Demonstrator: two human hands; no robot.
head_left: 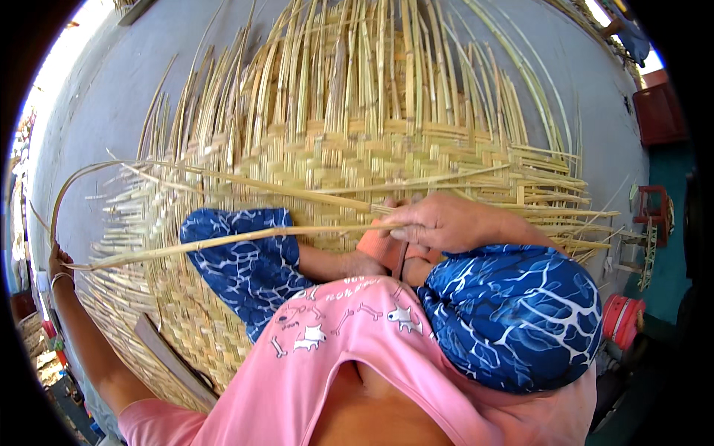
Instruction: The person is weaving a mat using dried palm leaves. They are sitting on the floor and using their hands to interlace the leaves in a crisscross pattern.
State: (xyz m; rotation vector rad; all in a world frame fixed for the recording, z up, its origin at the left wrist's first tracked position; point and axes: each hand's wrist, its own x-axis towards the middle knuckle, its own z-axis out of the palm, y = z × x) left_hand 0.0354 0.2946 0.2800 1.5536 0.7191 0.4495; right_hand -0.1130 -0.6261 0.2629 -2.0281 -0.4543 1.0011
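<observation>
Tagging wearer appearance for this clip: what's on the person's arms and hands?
Both forearms and hands are bare, with no gloves. The left hand has a thin pale bangle at the wrist. The right hand shows no ring or band that I can make out. A short pink sleeve covers the left upper arm, part of a pink top with small white printed figures.
</observation>
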